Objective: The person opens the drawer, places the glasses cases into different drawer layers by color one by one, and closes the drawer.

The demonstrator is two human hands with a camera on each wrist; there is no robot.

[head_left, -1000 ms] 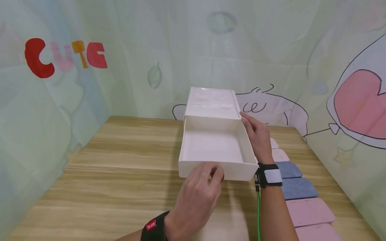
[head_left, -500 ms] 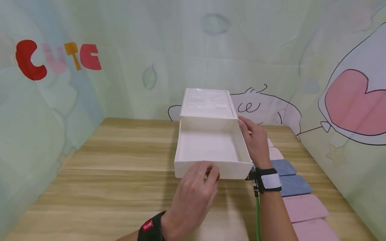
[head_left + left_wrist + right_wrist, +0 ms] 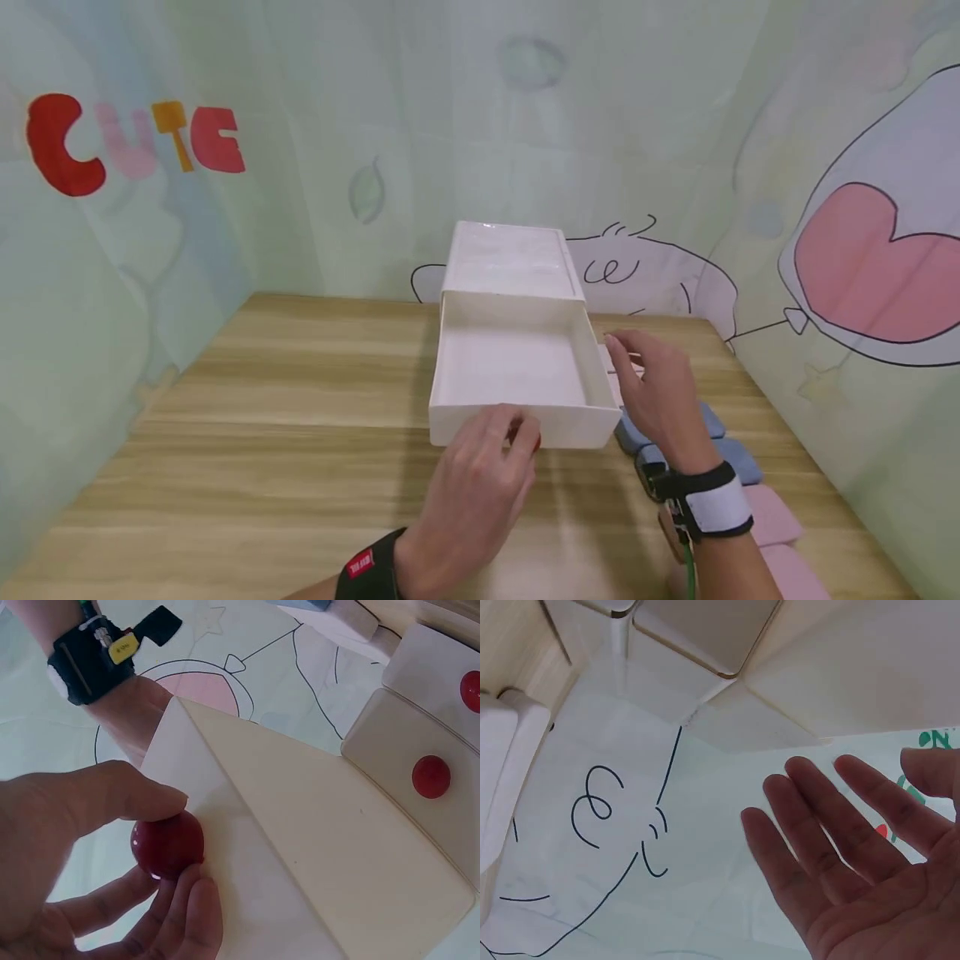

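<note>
Moving clear of the white boxy drawer unit (image 3: 513, 262), the right hand (image 3: 663, 396) has come off the side near the top panel, where it was a second ago, and is now to the right with a gap between. Its fingers are extended and slightly parted in the right wrist view, and it has hold of nothing.

The left hand (image 3: 476, 479) has not let go — its thumb and fingertips pinch the glossy round red knob (image 3: 167, 844) on the front of the white rectangular drawer (image 3: 577, 427). That drawer is pulled out toward the person, directly below the unit's top, and looks about as far out as before.

For the work in hand, this appears to mean that the left hand alone now keeps the drawer in place — nothing braces the unit from the right.

In the left wrist view, a second round red knob (image 3: 431, 777) sits on another pale front, apparently closed. Flat rounded blue slabs (image 3: 738, 461) and pink slabs (image 3: 772, 512) lie on the wood-grained bench (image 3: 300, 417), to the unit's right, partly hidden by the right hand and forearm.
</note>
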